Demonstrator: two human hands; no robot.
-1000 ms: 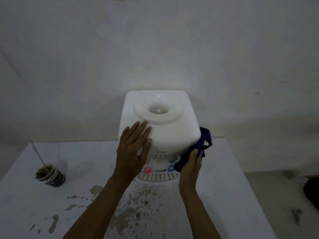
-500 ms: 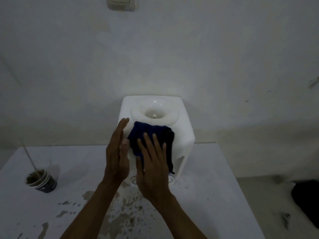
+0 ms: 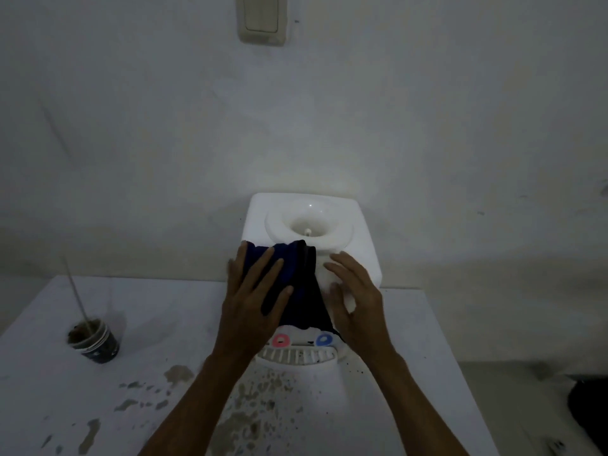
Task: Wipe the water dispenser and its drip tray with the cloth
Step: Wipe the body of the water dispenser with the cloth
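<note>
- A dark pot (image 3: 95, 340) stands on the left part of the white table (image 3: 158, 311), with a thin stick (image 3: 76, 292) leaning up out of its brownish contents.
- Grey-brown stains (image 3: 246, 419) mark the near middle of the table, in front of the dispenser.
- The person's left hand (image 3: 255, 297) lies flat, fingers spread, on the left part of the dark blue cloth (image 3: 301, 284); its grip is wide, the palm pressing the cloth rather than closing round it.
- The cloth is draped over the near top edge of the white water dispenser (image 3: 362, 245) and hangs down its front face, ending just above the taps.
- The dispenser stands at the far middle of the table, against the wall (image 3: 329, 110), with its round bottle socket (image 3: 307, 225) uncovered on top.
- Below the cloth sit a pink tap (image 3: 280, 340) on the left and a blue tap (image 3: 325, 339) on the right.
- The slotted white drip tray (image 3: 297, 357) sits under the taps, at the near foot of the dispenser, uncovered by the cloth.
- The right hand (image 3: 357, 301) rests on the dispenser's front just right of the cloth, fingers loosely spread; its grip is wide and holds nothing, though whether its thumb touches the cloth edge cannot be told.
- A wall switch (image 3: 262, 18) is mounted high above the dispenser.
- A dark shape (image 3: 589, 413) lies at the far right edge, too dim to identify.
</note>
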